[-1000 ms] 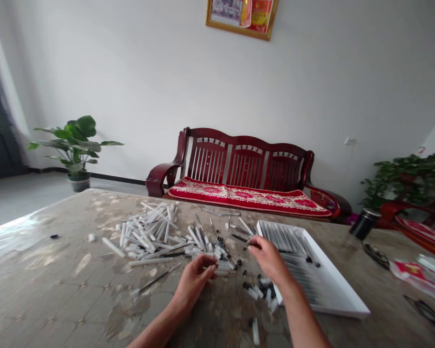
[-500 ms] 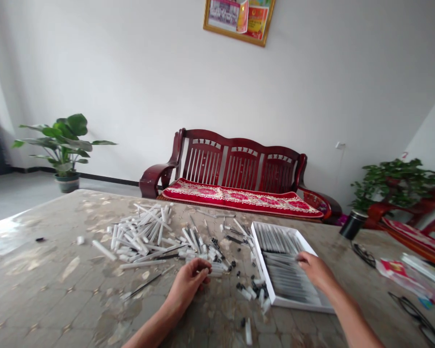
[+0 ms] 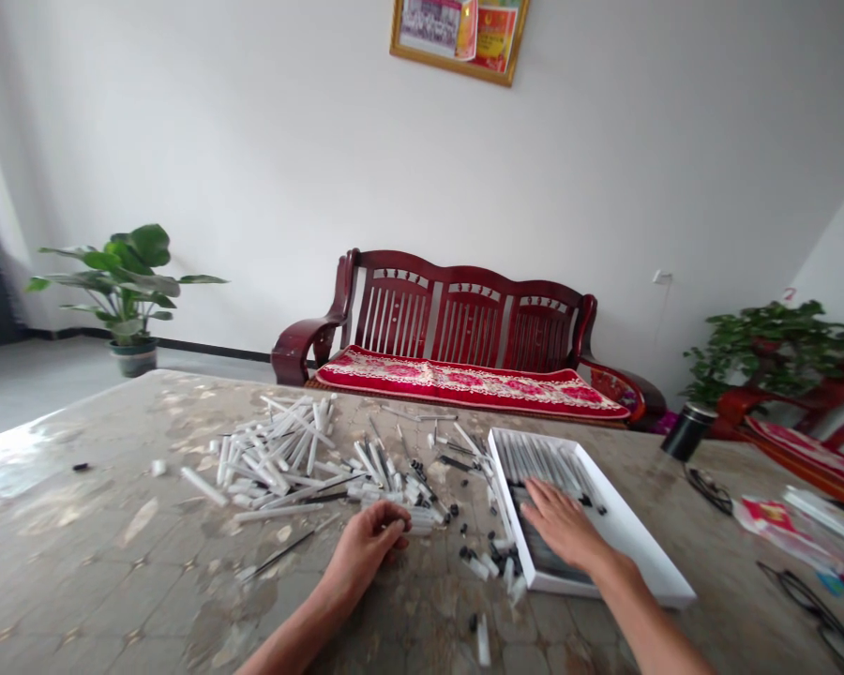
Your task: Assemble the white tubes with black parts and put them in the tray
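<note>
My right hand (image 3: 563, 527) lies with its fingers stretched out over the near row of pens in a white box (image 3: 651, 548). Part of that row is hidden beneath it. A far row of grey, translucent pens (image 3: 538, 459) shows beyond my fingers. The box's right side is bare white. My left hand (image 3: 374, 539) rests on the table with thumb and fingers pinched together; whatever may be between them is too small to make out. Beside its fingertips lie clear caps (image 3: 422, 514) and small black pieces. Farther left is a heap of white pen barrels (image 3: 271, 459).
Loose caps and black plugs (image 3: 492, 562) lie along the box's left side. A black canister (image 3: 687, 431), a pair of glasses (image 3: 808, 609) and a plastic packet (image 3: 774, 520) sit to the right. Behind the table (image 3: 63, 562) stands a red wooden bench (image 3: 464, 323).
My right hand has moved left from the box's right part, its fingers now spread over the pens. The near-row pens lie farther left, baring the box's right side. My left hand stays put.
</note>
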The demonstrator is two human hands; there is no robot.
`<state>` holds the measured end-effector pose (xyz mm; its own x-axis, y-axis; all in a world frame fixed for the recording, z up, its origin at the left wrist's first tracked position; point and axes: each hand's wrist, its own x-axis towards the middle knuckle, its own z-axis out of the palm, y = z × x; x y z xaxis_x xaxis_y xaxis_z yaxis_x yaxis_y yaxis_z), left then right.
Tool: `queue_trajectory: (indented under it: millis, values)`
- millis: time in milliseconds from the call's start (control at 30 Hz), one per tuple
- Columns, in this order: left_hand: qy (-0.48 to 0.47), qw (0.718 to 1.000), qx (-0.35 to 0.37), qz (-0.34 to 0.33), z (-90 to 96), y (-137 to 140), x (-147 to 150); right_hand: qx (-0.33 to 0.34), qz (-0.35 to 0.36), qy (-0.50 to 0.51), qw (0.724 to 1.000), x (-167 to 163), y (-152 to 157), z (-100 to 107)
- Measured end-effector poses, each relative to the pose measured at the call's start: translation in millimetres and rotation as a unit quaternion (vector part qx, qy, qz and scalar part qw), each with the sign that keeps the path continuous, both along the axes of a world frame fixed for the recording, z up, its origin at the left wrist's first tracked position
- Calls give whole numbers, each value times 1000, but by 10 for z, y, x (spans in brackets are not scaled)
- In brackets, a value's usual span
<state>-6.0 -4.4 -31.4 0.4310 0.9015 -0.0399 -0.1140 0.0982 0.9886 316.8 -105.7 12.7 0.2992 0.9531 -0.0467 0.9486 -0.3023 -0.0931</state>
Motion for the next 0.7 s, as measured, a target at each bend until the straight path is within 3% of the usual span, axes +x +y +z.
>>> queue_trajectory:
  millis: [200, 333, 433, 533, 600, 700]
  values:
    - [-2, 1000, 4, 19, 70, -20, -7, -29, -53, -40, 997, -2, -1, -144]
    - [-11, 997, 4, 76, 132, -6, -34, 11, -61, -46, 997, 27, 56, -196]
    - [-17, 994, -3, 105, 141, 22, -57, 93, -54, -38, 993, -60, 85, -96]
    - [-2, 994, -5, 110, 126, 39, -62, 197, 6, 22, 980, -400, 117, 67]
    - [13, 994, 4, 104, 113, 40, -58, 193, 66, 77, 976, -753, 154, 135]
    - [36, 995, 19, 95, 90, 35, -54, 143, 112, 82, 980, -1281, 239, 128]
